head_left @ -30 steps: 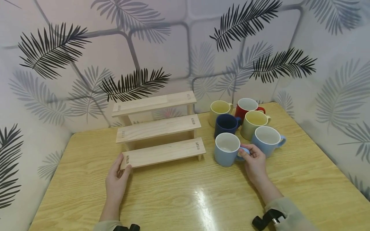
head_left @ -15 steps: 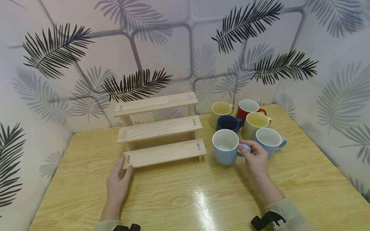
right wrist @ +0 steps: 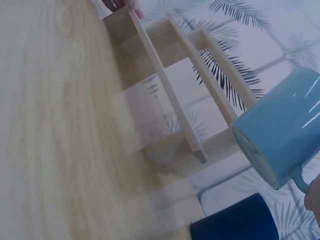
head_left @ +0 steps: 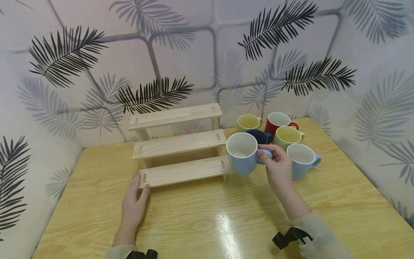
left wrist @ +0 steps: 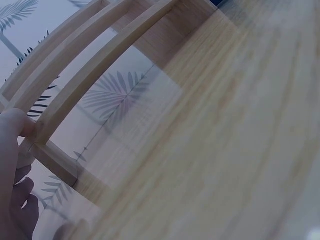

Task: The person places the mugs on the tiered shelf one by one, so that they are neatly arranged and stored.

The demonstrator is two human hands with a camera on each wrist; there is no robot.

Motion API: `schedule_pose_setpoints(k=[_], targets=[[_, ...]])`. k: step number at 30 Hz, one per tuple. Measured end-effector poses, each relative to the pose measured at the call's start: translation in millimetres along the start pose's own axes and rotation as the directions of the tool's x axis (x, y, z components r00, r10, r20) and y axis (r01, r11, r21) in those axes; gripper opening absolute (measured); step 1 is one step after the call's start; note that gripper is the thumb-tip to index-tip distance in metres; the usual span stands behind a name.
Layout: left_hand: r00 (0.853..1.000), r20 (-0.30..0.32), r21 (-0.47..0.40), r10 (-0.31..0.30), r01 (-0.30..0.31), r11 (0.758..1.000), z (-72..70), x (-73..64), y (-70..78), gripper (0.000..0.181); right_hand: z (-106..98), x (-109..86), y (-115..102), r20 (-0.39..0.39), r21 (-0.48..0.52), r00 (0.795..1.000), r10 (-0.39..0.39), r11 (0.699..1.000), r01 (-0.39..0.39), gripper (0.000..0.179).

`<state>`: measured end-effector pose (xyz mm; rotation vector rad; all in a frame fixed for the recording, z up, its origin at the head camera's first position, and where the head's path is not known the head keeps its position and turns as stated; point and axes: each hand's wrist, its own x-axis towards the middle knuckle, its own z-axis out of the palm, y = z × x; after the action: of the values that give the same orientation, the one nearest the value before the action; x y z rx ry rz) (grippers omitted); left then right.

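Observation:
My right hand (head_left: 279, 166) pinches the handle of a light blue mug (head_left: 241, 154), held upright off the table beside the lower step's right end. Its glossy side and base show in the right wrist view, where only a bit of that hand appears. A three-tier wooden shelf (head_left: 184, 172) stands left of the mugs. My left hand (head_left: 134, 204) holds the left end of its lowest step, thumb at the front edge and fingers at the side. In the left wrist view the thumb lies against the board and the other fingers are bent.
Behind and right of the held mug stand a dark blue mug (head_left: 258, 136), a red mug (head_left: 274, 126), two yellow mugs and a second light blue mug (head_left: 299, 163). A leaf-patterned wall (head_left: 207, 54) backs the wooden table (head_left: 194, 223).
The right hand has lifted the light blue mug off the table and carried it left toward the shelf. The left hand has stayed at the shelf's end.

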<state>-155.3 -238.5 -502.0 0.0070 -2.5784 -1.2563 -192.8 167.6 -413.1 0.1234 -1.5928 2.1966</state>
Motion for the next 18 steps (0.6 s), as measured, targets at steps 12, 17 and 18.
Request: schedule_pose_setpoints(k=[12,17,18], targets=[[0.998,0.047,-0.012,-0.053,0.053,0.999,-3.0,1.3,1.5,0.069,44,21.3,-8,0.094,0.04,0.994,-0.053,0.998,0.049,0.017],[0.998,0.049,-0.02,-0.046,0.047,0.999,-3.0,0.9,2.1,0.068,65,29.3,-11,0.122,0.034,0.989,-0.089,0.996,0.085,0.015],[0.998,0.046,-0.02,-0.043,0.044,0.999,-2.6,0.7,2.0,0.068,69,30.8,-11,0.13,0.023,0.987,-0.091,0.996,0.089,0.015]])
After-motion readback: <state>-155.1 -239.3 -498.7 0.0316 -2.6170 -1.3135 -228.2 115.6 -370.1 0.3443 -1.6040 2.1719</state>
